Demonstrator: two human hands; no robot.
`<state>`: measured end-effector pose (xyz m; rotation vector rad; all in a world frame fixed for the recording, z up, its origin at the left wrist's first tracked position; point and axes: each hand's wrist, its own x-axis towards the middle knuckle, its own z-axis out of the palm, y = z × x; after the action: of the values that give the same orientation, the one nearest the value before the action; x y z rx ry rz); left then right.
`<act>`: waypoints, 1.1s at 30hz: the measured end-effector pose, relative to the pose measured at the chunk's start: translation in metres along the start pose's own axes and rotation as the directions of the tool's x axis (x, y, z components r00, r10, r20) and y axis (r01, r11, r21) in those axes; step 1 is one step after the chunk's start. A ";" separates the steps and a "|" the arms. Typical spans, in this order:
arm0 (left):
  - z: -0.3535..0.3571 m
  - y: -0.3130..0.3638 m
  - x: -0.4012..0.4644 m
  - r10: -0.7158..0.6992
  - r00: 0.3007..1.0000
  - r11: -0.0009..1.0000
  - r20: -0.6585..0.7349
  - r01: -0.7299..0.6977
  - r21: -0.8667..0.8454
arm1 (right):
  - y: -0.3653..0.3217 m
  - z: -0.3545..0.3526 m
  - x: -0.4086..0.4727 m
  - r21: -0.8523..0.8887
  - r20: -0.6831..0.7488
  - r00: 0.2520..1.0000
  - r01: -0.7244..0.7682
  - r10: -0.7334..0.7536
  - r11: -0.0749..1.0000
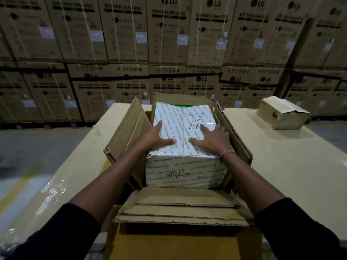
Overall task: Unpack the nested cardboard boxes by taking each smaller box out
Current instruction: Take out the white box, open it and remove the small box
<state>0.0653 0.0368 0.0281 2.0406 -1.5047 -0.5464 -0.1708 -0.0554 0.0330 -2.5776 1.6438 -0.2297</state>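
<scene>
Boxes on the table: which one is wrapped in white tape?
The white-taped box under both hands, sitting inside the open brown carton. That carton and the small box at far right are plain brown cardboard.

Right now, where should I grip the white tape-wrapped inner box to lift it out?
Probably by its left and right side faces. The white tape-wrapped box stands above the brown outer carton, whose flaps are splayed open, while both hands, left and right, lie flat on top.

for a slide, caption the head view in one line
Both hands, left and right, rest flat on a white taped box inside an open cardboard box.
</scene>
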 end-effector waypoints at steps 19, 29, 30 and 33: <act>0.004 -0.010 0.002 0.035 0.995 0.975 -0.092 -0.014 0.220 | -0.048 -0.003 0.020 -0.058 0.109 0.966 -0.230 0.236 0.971; -0.001 0.008 0.006 0.232 0.970 0.779 0.068 -0.227 0.584 | -0.022 -0.127 0.016 0.313 -0.182 0.982 0.002 0.058 0.950; 0.000 0.012 0.007 0.284 0.953 0.729 0.109 -0.288 0.621 | -0.010 -0.140 0.018 0.219 -0.202 0.975 -0.046 0.091 0.975; 0.010 0.026 0.015 0.344 0.908 0.637 0.239 -0.413 0.651 | 0.023 -0.150 0.017 -0.183 -0.296 0.943 -0.210 0.150 0.960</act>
<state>0.0446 0.0151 0.0370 2.0944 -2.3896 0.1446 -0.2087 -0.0782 0.1786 -2.6173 2.0985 -0.4470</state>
